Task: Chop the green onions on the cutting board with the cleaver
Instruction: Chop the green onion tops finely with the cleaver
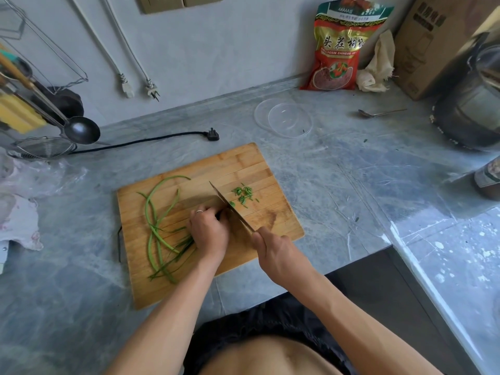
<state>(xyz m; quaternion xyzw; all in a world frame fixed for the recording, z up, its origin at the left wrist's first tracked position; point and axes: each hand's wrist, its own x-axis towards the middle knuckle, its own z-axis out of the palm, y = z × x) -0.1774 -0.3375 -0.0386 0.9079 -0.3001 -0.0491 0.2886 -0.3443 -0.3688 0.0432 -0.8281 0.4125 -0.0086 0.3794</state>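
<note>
A bamboo cutting board (243,169) lies on the grey counter. Long green onions (154,228) curl across its left half, their ends running under my left hand (208,231), which presses them down with fingers curled, a ring on one finger. My right hand (276,253) grips the handle of the cleaver (230,209). The blade stands edge-down on the board right beside my left fingers. A small pile of chopped green pieces (243,194) lies just right of the blade.
A clear plastic bowl (284,119) and a spoon (378,113) sit behind the board. A red packet (338,50), a cloth, a cardboard box and a dark cooker (470,104) stand at the back right. A black plug cord (151,142), ladle and strainer lie left.
</note>
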